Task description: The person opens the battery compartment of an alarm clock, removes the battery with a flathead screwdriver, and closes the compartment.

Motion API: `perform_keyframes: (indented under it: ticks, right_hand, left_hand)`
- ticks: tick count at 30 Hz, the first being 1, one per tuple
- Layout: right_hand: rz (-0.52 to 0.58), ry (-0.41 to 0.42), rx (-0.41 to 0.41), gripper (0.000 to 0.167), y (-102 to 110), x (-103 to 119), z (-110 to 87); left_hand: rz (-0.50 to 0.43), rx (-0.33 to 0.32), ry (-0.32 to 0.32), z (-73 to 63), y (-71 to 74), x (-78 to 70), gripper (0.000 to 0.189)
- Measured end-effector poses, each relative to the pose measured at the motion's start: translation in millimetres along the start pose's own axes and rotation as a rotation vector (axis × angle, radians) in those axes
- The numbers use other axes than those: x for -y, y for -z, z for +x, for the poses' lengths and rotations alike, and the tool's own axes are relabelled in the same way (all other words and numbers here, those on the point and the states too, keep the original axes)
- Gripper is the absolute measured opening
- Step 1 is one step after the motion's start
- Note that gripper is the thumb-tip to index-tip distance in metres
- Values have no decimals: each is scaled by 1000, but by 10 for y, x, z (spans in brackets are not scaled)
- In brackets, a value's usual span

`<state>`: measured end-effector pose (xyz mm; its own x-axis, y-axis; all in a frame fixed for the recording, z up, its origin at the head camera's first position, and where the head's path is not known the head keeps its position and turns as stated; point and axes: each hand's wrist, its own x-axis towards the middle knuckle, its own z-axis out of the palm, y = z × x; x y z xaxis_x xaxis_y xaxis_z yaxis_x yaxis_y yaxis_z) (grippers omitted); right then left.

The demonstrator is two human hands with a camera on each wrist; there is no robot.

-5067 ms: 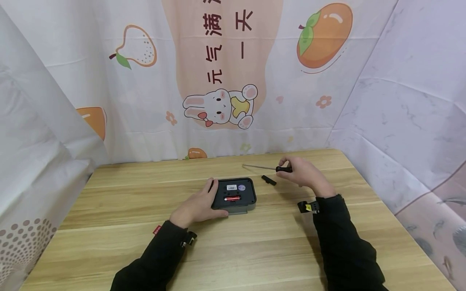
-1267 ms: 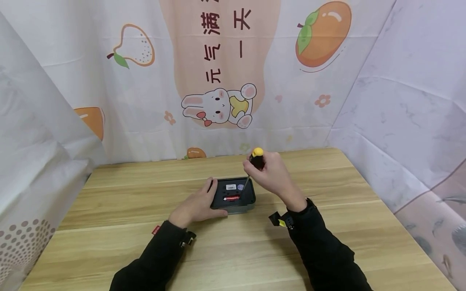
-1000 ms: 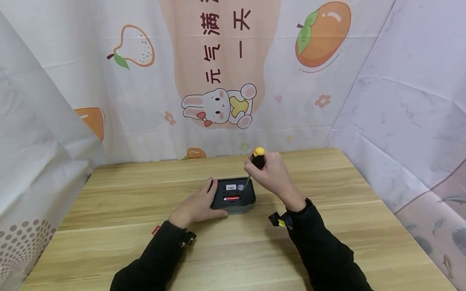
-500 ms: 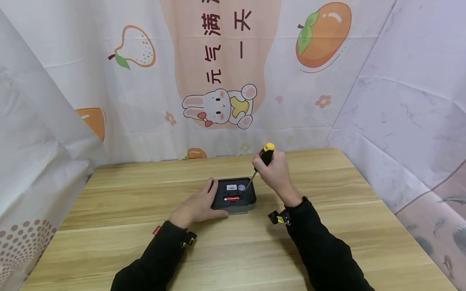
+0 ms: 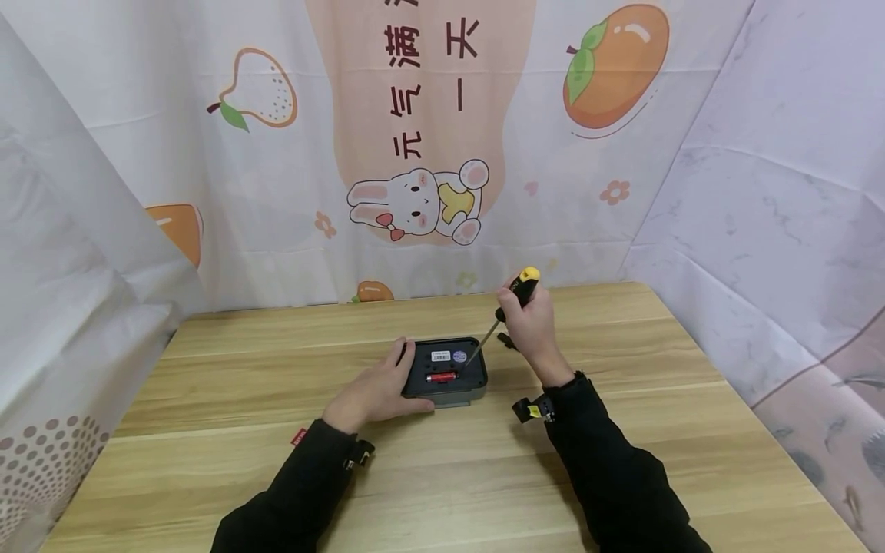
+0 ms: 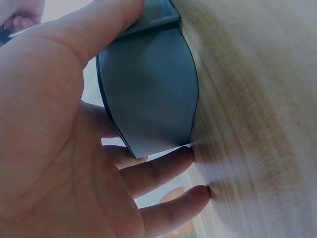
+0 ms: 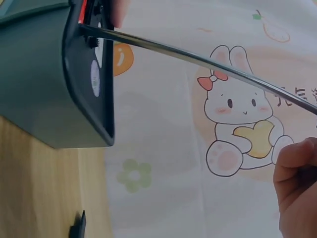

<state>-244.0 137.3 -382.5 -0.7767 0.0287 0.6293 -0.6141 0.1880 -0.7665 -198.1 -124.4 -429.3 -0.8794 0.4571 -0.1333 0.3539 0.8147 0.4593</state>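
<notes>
A dark grey box-shaped device [image 5: 452,399] lies on the table, its black recessed face up. In that recess are a red battery [image 5: 441,377], a white barcode label [image 5: 440,355] and a round sticker [image 5: 459,356]. My left hand [image 5: 373,390] holds the device's left end, thumb along the near side and fingers at the far side; the left wrist view shows the grey end wall [image 6: 148,89] between them. My right hand [image 5: 534,326] grips a screwdriver [image 5: 524,290] with a black and yellow handle. Its shaft [image 7: 198,57] slants down left, tip at the battery's right end.
A small black cover piece [image 5: 507,340] lies on the wooden table [image 5: 442,476] right of the device, partly behind my right hand. A printed curtain [image 5: 276,192] hangs along the table's back edge, with more cloth at both sides.
From held nearly flat right of the device, the screwdriver has come to slant into the recess. Over the last second its handle has leaned rightward, uncovering the cover piece. My left hand stays put.
</notes>
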Motion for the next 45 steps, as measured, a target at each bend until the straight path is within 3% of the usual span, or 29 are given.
perform_keyframes:
  ticks: [7,12,20,31,45]
  right_hand:
    - [211,-124,-38,17,40,-170,-1]
    - [273,-233,-121,19,97,-307,-1]
    - [421,-264,-201,18,157,-505,-12]
    - [448,-266,-218,20,174,-586,-4]
    - [415,-274,-187,21,168,-506,5]
  left_hand:
    - [-9,13,14,-10,12,-9,114]
    - [-8,14,13,-27,13,-16,114]
    - [-15,6,2,-32,15,-17,113]
    - [4,11,17,-7,19,-17,114]
    - [-1,4,5,-7,22,-27,114]
